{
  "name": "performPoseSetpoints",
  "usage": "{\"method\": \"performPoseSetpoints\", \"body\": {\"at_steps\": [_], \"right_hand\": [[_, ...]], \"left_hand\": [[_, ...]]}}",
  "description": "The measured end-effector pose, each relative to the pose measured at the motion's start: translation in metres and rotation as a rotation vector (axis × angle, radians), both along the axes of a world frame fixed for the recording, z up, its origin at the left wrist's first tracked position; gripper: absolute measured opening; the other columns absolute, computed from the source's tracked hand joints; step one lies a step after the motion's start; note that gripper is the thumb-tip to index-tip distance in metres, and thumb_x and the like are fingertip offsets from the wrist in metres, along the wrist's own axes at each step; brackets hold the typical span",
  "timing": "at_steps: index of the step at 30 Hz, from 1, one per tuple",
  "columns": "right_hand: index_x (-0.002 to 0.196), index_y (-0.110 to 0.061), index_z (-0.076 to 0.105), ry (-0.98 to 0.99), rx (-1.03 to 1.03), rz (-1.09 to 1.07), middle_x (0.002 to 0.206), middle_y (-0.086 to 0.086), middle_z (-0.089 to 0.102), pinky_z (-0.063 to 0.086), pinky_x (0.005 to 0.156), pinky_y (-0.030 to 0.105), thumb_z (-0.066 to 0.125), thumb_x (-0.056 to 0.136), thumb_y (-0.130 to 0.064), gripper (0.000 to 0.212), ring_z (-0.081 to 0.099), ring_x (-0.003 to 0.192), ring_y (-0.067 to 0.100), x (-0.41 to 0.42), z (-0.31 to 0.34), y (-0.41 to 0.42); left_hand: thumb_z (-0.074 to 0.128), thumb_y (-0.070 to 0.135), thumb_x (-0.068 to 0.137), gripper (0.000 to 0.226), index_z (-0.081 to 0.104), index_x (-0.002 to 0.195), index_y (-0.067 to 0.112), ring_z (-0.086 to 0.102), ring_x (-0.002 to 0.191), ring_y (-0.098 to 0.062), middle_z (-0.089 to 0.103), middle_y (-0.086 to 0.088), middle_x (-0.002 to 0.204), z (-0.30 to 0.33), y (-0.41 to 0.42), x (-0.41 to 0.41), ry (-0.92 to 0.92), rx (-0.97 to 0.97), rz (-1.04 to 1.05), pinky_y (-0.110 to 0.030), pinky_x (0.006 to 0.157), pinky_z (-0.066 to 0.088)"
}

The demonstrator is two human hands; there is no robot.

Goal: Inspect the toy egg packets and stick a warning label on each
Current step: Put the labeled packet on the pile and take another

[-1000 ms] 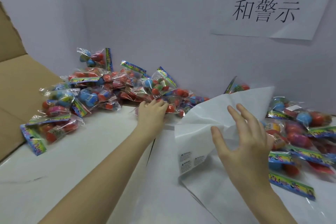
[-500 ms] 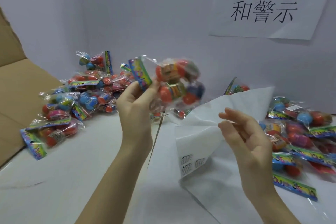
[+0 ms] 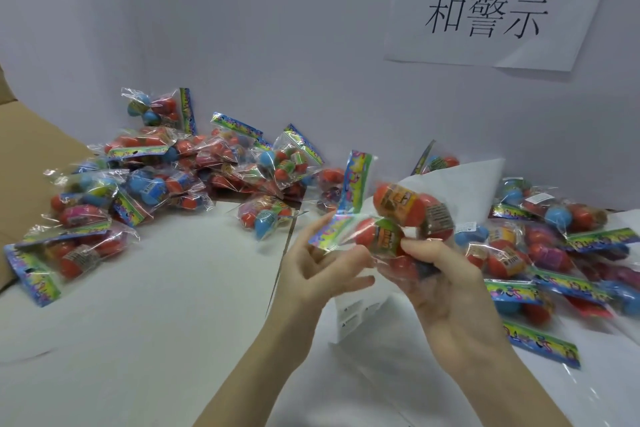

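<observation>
Both hands are on one packet (image 3: 398, 218) held up over the table (image 3: 156, 305). The right hand (image 3: 446, 291) has its fingers curled round the egg end from underneath, thumb pressed on the front of the plastic. The left hand (image 3: 322, 270) is under the rainbow header strip, fingers half bent and touching it; looks like a light pinch, but the blur makes it hard to be sure. The eggs inside are mostly orange-red with printed bands

Right behind the packet a white label sheet (image 3: 460, 180) curls up off the table, with a few small printed labels (image 3: 356, 314) showing at its lower edge below the hands

To the left, against the wall, there's a big left pile (image 3: 166, 180) of the same packets, red, blue and pink eggs all jumbled. Another right pile (image 3: 554, 253) lies flat past the sheet, headers pointing all ways. A cardboard box flap (image 3: 31, 156) sits at the far left edge, and a paper sign (image 3: 491, 3) with Chinese characters is stuck on the wall above
</observation>
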State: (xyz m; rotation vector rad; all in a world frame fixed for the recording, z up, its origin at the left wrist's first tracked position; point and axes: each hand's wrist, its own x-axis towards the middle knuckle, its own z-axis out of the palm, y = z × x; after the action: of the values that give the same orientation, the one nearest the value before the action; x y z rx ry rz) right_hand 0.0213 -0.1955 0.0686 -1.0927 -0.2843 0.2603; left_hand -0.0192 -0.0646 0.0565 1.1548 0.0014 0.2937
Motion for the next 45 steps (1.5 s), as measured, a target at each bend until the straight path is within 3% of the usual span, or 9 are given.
{"method": "performPoseSetpoints", "body": {"at_steps": [7, 12, 26, 30, 33, 35, 38, 42, 45], "right_hand": [[0.1, -0.04, 0.059, -0.219, -0.277, -0.075, 0.1, -0.003, 0.068, 0.05, 0.08, 0.034, 0.074, 0.044, -0.041, 0.058, 0.064, 0.097, 0.019, -0.002, 0.002, -0.001], [0.098, -0.024, 0.068, -0.233, -0.234, 0.094, 0.083, 0.001, 0.071, 0.051, 0.057, 0.019, 0.074, 0.048, -0.032, 0.051, 0.066, 0.073, 0.012, -0.002, 0.006, -0.005], [0.063, -0.015, 0.07, -0.298, -0.281, -0.134, 0.058, -0.004, 0.065, 0.045, 0.053, 0.011, 0.072, 0.062, -0.015, 0.003, 0.059, 0.056, 0.004, -0.006, 0.005, -0.001], [0.065, -0.019, 0.074, -0.25, -0.226, -0.245, 0.059, -0.003, 0.067, 0.048, 0.055, 0.013, 0.07, 0.056, -0.036, 0.019, 0.061, 0.057, 0.006, -0.002, 0.005, -0.002], [0.084, -0.021, 0.073, -0.189, -0.225, -0.067, 0.079, 0.001, 0.072, 0.054, 0.069, 0.021, 0.076, 0.047, -0.063, 0.056, 0.067, 0.074, 0.011, -0.001, 0.006, -0.003], [0.092, -0.017, 0.071, -0.183, -0.29, 0.069, 0.088, 0.006, 0.073, 0.056, 0.073, 0.026, 0.086, 0.04, -0.051, 0.065, 0.069, 0.082, 0.016, -0.001, 0.006, -0.004], [0.087, -0.014, 0.073, -0.266, -0.334, 0.132, 0.081, 0.007, 0.074, 0.056, 0.071, 0.025, 0.082, 0.056, -0.016, 0.033, 0.071, 0.079, 0.021, -0.005, 0.009, -0.001], [0.079, -0.022, 0.074, -0.415, -0.301, -0.209, 0.075, -0.002, 0.072, 0.052, 0.069, 0.019, 0.084, 0.052, -0.031, 0.031, 0.066, 0.073, 0.011, -0.011, 0.002, 0.004], [0.088, -0.016, 0.066, -0.828, -0.593, -0.755, 0.08, -0.006, 0.062, 0.041, 0.074, 0.009, 0.079, 0.066, -0.02, 0.026, 0.053, 0.075, 0.001, -0.007, -0.005, 0.002]], "left_hand": [[0.067, 0.03, 0.058, 0.017, 0.07, 0.072, 0.02, 0.062, 0.067, -0.015, 0.065, -0.001, 0.069, 0.002, 0.003, -0.003, -0.157, 0.119, 0.07, -0.023, 0.062, 0.05], [0.067, 0.032, 0.056, 0.016, 0.061, 0.053, 0.018, 0.046, 0.053, -0.01, 0.049, 0.004, 0.054, 0.002, 0.007, -0.007, -0.138, 0.255, 0.014, -0.015, 0.052, 0.038], [0.079, 0.04, 0.051, 0.042, 0.067, 0.09, 0.03, 0.067, 0.077, -0.007, 0.071, 0.009, 0.083, -0.002, 0.0, -0.011, -0.076, 0.479, 0.084, -0.015, 0.069, 0.05], [0.081, 0.04, 0.049, 0.041, 0.073, 0.086, 0.025, 0.068, 0.074, -0.013, 0.072, 0.003, 0.08, -0.003, -0.001, -0.01, -0.034, 0.5, 0.113, -0.02, 0.069, 0.053], [0.081, 0.029, 0.055, 0.028, 0.074, 0.079, 0.017, 0.069, 0.07, -0.017, 0.072, -0.003, 0.072, -0.002, 0.002, -0.008, -0.019, 0.353, 0.095, -0.024, 0.062, 0.055], [0.075, 0.024, 0.063, 0.015, 0.075, 0.074, 0.014, 0.066, 0.063, -0.01, 0.07, -0.001, 0.066, 0.0, 0.004, -0.007, -0.035, 0.267, 0.099, -0.018, 0.057, 0.051], [0.076, 0.028, 0.069, 0.006, 0.074, 0.068, 0.022, 0.064, 0.057, -0.003, 0.067, 0.009, 0.06, 0.002, 0.002, -0.008, -0.066, 0.253, 0.15, -0.015, 0.053, 0.05], [0.082, 0.033, 0.061, 0.055, 0.06, 0.11, 0.023, 0.066, 0.082, -0.001, 0.07, 0.013, 0.089, 0.001, -0.003, -0.009, -0.066, 0.267, 0.276, -0.015, 0.068, 0.051], [0.069, 0.048, 0.059, 0.054, 0.054, 0.108, 0.031, 0.059, 0.094, 0.001, 0.064, 0.018, 0.1, -0.002, -0.003, -0.011, -0.094, 0.311, 0.378, -0.011, 0.076, 0.044]]}}
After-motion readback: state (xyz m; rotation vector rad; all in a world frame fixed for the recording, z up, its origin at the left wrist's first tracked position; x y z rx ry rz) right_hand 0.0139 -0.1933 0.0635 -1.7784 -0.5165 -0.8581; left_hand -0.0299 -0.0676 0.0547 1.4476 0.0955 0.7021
